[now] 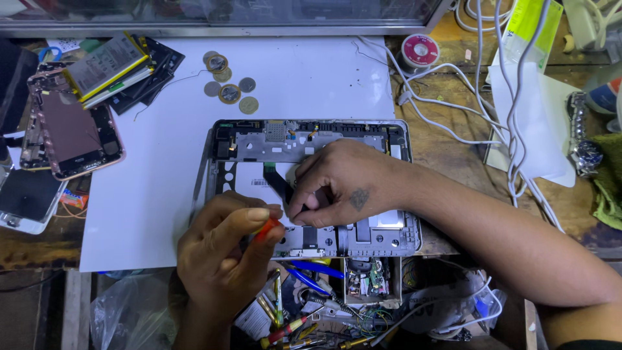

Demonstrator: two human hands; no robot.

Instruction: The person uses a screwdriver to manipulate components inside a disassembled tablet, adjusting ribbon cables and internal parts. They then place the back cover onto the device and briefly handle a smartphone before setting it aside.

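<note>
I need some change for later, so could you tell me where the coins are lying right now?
In the head view, the coins lie at the top of the white sheet, just above the opened tablet and right of the stacked batteries.

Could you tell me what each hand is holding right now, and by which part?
The left hand grips a screwdriver by its orange handle. The right hand holds nothing clearly; its fingers press on the opened tablet.

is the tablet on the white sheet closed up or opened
Opened. The tablet lies with its cover off, so its metal frame, circuit boards and a black ribbon cable show.
</note>
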